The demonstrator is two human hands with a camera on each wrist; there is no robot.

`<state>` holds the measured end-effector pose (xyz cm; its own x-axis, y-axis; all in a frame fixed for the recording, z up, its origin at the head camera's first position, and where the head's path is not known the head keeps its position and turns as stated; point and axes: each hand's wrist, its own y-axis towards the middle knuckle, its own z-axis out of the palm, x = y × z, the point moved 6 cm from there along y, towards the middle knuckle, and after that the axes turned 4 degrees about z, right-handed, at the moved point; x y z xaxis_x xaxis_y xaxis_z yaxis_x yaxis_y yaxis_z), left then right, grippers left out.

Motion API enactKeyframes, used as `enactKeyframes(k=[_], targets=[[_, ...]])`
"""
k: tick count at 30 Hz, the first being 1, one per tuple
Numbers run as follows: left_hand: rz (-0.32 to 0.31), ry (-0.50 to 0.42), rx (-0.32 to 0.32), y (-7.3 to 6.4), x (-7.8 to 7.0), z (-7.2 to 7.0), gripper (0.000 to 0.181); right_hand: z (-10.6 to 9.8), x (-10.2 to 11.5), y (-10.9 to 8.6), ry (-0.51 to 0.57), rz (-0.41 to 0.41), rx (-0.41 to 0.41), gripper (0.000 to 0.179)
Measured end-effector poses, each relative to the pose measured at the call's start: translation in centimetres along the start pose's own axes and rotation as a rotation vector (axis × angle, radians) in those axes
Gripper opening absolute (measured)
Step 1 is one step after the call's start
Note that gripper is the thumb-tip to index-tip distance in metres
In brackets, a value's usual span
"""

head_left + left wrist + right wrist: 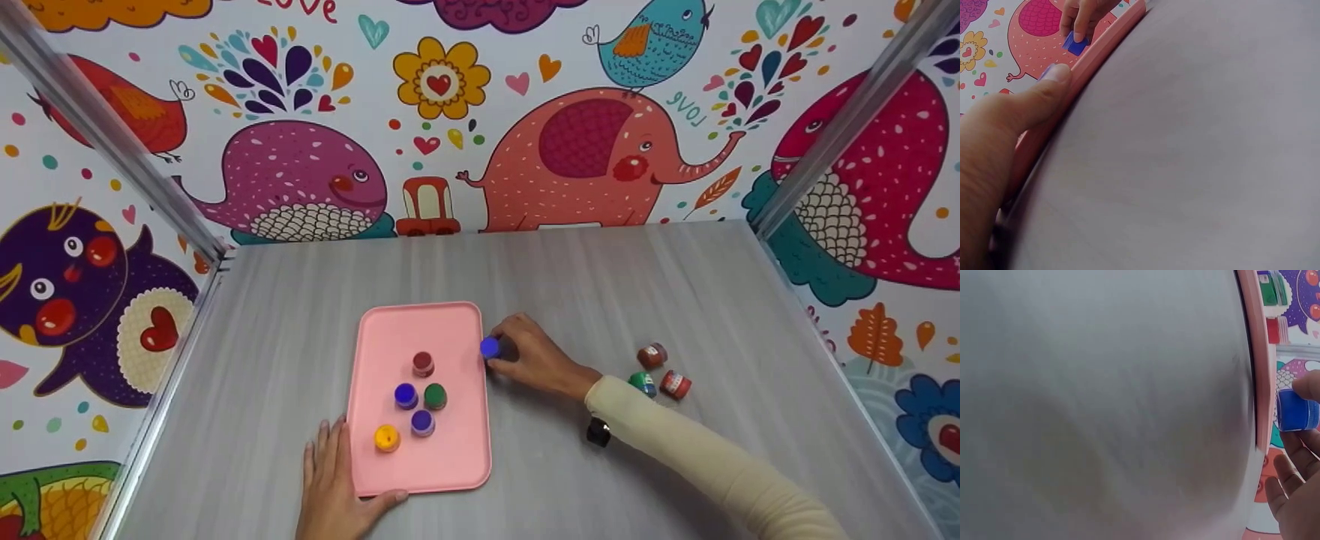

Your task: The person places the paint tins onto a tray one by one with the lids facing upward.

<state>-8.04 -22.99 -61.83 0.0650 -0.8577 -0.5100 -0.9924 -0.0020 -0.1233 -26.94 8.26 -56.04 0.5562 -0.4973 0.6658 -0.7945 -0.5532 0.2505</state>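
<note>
My right hand [541,361] pinches a small blue-capped paint jar [490,348] between thumb and fingers, at the right rim of the pink tray [450,326]. The right wrist view shows this jar's blue body [1293,409] close up. My left hand [334,484] rests at the tray's lower left corner, fingers straight along its side and thumb at the near rim. Several paint jars stand on the tray: a dark red one [423,364], a blue one [406,395], a green one [435,396], a purple one [422,423] and a yellow one [387,437].
Right of the tray, beyond my right forearm, lie a brown jar [652,355], a green jar [642,383] and a red jar [676,385] on the grey table [600,277]. Walls printed with cartoon animals [585,165] and metal posts [840,135] bound the table.
</note>
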Motion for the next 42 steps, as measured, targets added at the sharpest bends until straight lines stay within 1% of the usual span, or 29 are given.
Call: enactKeyframes(k=[5, 7, 12, 19, 26, 31, 35, 42], targets=[[-0.007, -0.001, 0.006, -0.1, 0.0, 0.0, 0.156, 1.1, 0.6, 0.0, 0.035, 0.028, 0.049, 0.032], [-0.003, -0.004, -0.001, -0.1, 0.0, -0.1, 0.156, 1.5, 0.9, 0.0, 0.047, 0.035, 0.063, 0.032], [0.006, -0.009, -0.021, 0.0, -0.1, -0.1, 0.156, 2.3, 1.4, 0.2, 0.056, 0.022, 0.079, 0.031], [-0.006, 0.000, -0.014, -0.1, -0.1, 0.0, 0.155, 3.6, 2.0, 0.6, 0.076, 0.020, 0.105, 0.031], [-0.001, -0.001, -0.016, -0.1, 0.0, 0.1, 0.154, 4.6, 2.4, 1.0, 0.049, -0.031, 0.109, 0.030], [-0.023, 0.006, -0.011, 0.0, 0.0, 0.1, 0.157, 5.2, 2.5, 1.2, 0.075, -0.016, 0.131, 0.032], [-0.024, 0.006, -0.020, 0.0, -0.1, 0.1, 0.157, 5.5, 2.5, 1.4, 0.078, -0.009, 0.129, 0.031], [-0.031, 0.008, -0.010, -0.1, 0.1, 0.0, 0.157, 5.9, 2.5, 1.7, 0.082, 0.013, 0.128, 0.030]])
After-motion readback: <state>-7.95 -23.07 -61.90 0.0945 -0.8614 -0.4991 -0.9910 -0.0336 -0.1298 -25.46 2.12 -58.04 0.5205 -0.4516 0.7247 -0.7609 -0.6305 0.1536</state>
